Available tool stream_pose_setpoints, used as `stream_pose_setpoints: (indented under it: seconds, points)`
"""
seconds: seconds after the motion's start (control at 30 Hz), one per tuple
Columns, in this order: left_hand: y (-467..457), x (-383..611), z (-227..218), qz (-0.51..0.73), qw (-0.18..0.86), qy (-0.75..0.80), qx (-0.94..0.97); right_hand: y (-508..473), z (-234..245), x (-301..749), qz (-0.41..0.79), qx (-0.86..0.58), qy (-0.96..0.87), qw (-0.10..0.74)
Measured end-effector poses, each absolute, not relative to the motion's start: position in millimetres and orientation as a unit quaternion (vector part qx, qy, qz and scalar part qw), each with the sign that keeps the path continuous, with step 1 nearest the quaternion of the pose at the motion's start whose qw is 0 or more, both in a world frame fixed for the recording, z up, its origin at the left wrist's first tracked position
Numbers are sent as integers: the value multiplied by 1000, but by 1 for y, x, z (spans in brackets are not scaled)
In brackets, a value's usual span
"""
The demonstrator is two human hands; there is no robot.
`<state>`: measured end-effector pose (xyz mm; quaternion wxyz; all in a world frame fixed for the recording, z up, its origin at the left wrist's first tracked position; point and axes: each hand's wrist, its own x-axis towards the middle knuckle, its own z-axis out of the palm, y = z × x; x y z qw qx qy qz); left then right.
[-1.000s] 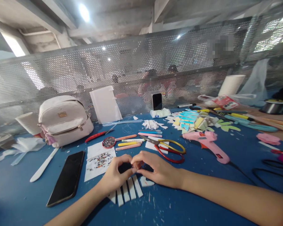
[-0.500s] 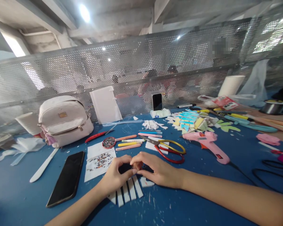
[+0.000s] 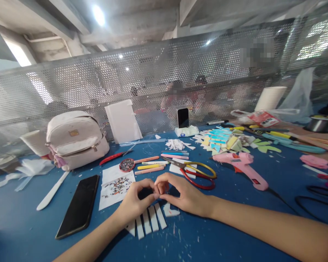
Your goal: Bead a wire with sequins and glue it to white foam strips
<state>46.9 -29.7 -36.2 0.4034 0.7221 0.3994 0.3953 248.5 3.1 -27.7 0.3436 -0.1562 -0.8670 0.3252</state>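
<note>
My left hand and my right hand meet fingertip to fingertip above the blue table. Both are closed in a pinch; whatever lies between the fingers is too small or too hidden to name. Just below them lie several white strips, partly under my left hand. A white cut scrap sits beneath my right hand. Left of my hands is a white sheet strewn with small dark and orange bits. Scissors with red and yellow handles rest just beyond my right hand.
Several markers and a red round dish lie ahead. A black phone and white knife are left, near a backpack. On the right are a pink glue gun, its cord, and a heap of coloured pieces.
My fingers have shifted slightly, with the right fingertips curling a little differently against the left ones. The view has moved slightly; the objects on the table stay in place.
</note>
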Motion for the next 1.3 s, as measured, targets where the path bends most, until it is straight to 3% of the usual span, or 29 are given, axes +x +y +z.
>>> stream_pose_setpoints:
  seconds: [0.9,1.3]
  points:
    - [-31,49,-34,413,375,430,710,4,-30,248,312,-179,-861,360]
    - [-34,52,-31,425,299,449,727,3,-27,248,288,-199,-865,360]
